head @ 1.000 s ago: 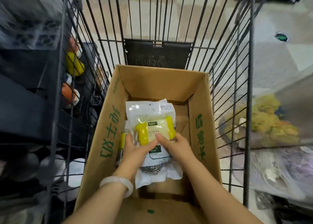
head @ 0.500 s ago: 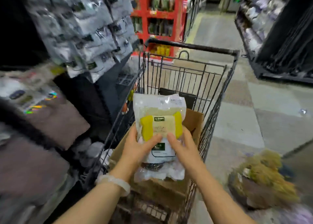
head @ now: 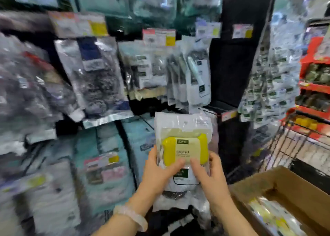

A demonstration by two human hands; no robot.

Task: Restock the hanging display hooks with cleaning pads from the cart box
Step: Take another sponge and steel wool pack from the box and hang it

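Yellow pad pack (head: 184, 152) is now up out of the box (head: 278, 189), facing the hanging packs (head: 194, 75) at 12 o'clock; we are gripping it with left hand (head: 157, 173) and right hand (head: 210, 175), ready for a hook.

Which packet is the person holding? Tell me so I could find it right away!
Look at the wall of hanging packets, then come down to the middle where the left hand and right hand meet. Both hold one clear packet upright. Unlike the grey and dark packets hanging behind it, it has a bright yellow pad inside.
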